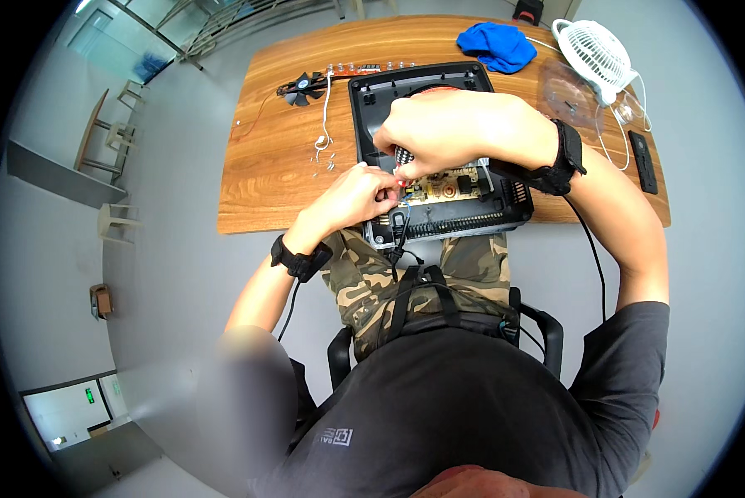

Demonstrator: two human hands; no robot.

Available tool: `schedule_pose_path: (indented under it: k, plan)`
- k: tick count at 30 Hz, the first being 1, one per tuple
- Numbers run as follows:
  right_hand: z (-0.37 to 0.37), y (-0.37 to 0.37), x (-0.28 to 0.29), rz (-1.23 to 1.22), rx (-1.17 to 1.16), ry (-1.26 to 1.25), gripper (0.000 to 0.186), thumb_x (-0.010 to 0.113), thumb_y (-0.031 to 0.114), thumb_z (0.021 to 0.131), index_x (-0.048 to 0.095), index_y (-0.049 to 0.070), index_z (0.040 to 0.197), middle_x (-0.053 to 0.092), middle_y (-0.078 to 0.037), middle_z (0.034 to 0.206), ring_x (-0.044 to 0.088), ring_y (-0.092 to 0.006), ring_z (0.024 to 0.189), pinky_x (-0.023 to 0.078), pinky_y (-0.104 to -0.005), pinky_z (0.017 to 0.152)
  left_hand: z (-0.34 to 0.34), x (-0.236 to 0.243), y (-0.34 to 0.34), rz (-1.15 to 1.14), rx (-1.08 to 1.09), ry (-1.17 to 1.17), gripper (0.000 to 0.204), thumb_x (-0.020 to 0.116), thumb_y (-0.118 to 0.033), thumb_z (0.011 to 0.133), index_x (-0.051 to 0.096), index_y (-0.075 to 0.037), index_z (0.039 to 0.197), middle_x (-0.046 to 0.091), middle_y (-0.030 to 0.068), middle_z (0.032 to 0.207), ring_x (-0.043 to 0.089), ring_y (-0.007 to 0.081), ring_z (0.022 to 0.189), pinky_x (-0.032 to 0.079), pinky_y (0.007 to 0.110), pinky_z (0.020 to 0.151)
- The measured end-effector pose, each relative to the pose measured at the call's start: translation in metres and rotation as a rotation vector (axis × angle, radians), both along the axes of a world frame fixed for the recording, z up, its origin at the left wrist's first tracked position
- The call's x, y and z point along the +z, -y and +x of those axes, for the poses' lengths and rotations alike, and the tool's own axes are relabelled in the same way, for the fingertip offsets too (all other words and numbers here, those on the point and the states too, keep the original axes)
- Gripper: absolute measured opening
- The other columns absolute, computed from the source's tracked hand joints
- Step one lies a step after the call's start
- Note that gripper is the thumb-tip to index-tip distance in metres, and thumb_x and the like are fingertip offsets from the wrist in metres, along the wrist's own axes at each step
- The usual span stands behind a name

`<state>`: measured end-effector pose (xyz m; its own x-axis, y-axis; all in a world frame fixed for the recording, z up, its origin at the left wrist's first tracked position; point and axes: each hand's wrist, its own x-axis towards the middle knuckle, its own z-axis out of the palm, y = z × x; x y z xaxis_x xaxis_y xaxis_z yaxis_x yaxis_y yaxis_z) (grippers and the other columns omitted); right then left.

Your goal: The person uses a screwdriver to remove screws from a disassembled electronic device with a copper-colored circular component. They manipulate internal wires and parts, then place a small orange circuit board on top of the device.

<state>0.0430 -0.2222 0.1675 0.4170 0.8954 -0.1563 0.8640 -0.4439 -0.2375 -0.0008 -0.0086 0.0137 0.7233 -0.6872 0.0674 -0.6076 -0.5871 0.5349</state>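
Observation:
An open black plastic appliance housing [381,91] lies at the near edge of the table, its near end over my lap. Inside it is a tan circuit board [439,189] with black parts and a copper coil. From above, my right hand [430,124] is closed around what looks like a screwdriver [403,155] with a dark, patterned grip, pointing down at the board's left side. Beside its lower end, my left hand [364,192] has its fingers curled together at the board's left edge. Whatever they pinch is hidden. A black cord [399,241] hangs from the housing's near side.
Left of the housing lie a small black fan [303,88], an orange-red circuit strip [364,70], a white cable [327,116] and several small screws [331,164]. Toward the right are a blue cloth [497,46], a white fan [592,54], a clear tray [568,95] and a black strip [642,162].

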Motion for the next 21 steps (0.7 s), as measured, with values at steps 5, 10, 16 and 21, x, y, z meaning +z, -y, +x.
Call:
schedule_pose_path:
  k: [5, 10, 16, 21]
  plan:
    - [0.002, 0.001, -0.003, 0.037, 0.031, 0.016, 0.035, 0.08, 0.03, 0.087, 0.075, -0.001, 0.101, 0.073, -0.021, 0.079, 0.073, -0.0391, 0.079, 0.059, -0.0461, 0.073, 0.0, -0.003, 0.0, -0.152, -0.031, 0.071, 0.01, 0.074, -0.003, 0.082, 0.069, 0.002, 0.089, 0.072, 0.015, 0.083, 0.07, 0.0365, 0.078, 0.056, 0.044, 0.074]
    - [0.0, -0.003, 0.003, -0.021, 0.027, 0.02, 0.036, 0.08, 0.03, 0.087, 0.075, -0.002, 0.103, 0.073, -0.021, 0.081, 0.073, -0.0389, 0.08, 0.059, -0.0456, 0.075, -0.001, -0.002, -0.002, -0.019, 0.015, 0.007, 0.018, 0.081, -0.007, 0.079, 0.074, 0.002, 0.094, 0.076, 0.0146, 0.094, 0.071, 0.035, 0.094, 0.056, 0.044, 0.088]
    - [0.002, -0.007, -0.001, -0.04, 0.027, 0.004, 0.034, 0.078, 0.029, 0.089, 0.074, -0.001, 0.105, 0.074, -0.021, 0.085, 0.074, -0.0392, 0.083, 0.059, -0.0451, 0.076, -0.002, 0.005, -0.001, 0.036, -0.009, 0.02, 0.029, 0.086, -0.013, 0.077, 0.065, -0.002, 0.093, 0.068, 0.0112, 0.085, 0.067, 0.0363, 0.087, 0.053, 0.047, 0.08]
    - [-0.001, -0.01, 0.003, -0.102, -0.013, -0.013, 0.036, 0.078, 0.03, 0.09, 0.073, 0.0, 0.109, 0.073, -0.021, 0.093, 0.072, -0.0384, 0.092, 0.057, -0.0455, 0.082, 0.003, -0.005, -0.001, 0.047, 0.008, 0.031, 0.034, 0.09, -0.014, 0.074, 0.066, -0.002, 0.095, 0.07, 0.0107, 0.081, 0.07, 0.0339, 0.081, 0.054, 0.046, 0.074]
